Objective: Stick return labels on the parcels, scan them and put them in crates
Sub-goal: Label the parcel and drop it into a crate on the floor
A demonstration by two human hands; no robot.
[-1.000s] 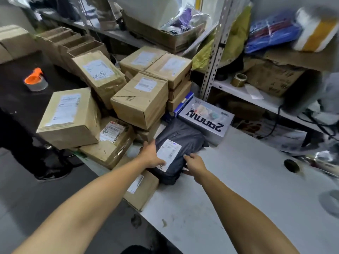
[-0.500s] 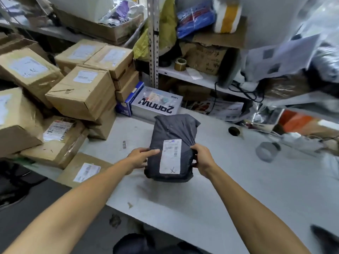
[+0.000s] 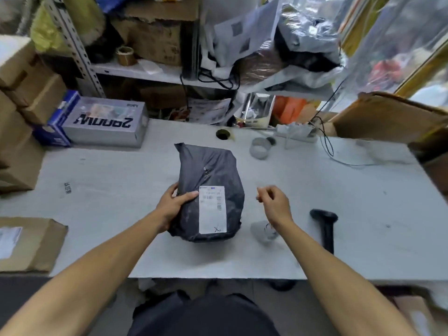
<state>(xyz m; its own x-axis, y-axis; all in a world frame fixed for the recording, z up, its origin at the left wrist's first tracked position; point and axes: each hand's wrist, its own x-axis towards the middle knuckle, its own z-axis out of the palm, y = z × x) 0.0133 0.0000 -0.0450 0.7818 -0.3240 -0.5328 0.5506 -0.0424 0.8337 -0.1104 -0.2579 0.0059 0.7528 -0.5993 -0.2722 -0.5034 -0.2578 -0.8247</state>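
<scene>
- Now the right hand [image 3: 275, 203] has let go of the dark parcel [image 3: 210, 190] and hangs just right of it, fingers loosely curled on nothing.
- The left hand [image 3: 173, 204] grips the parcel's left side, thumb laid across its top beside the white label [image 3: 212, 209].
- The parcel lies mid-tabletop [image 3: 363, 190], well back from the near edge; bare surface separates it from the black scanner [image 3: 324, 226] to the right.

My left hand [image 3: 173, 205] reaches toward 12 o'clock with thumb and fingers curled in a grip, while my right hand [image 3: 275, 203], at 3 o'clock from it, hangs free with fingers loosely curled.
</scene>
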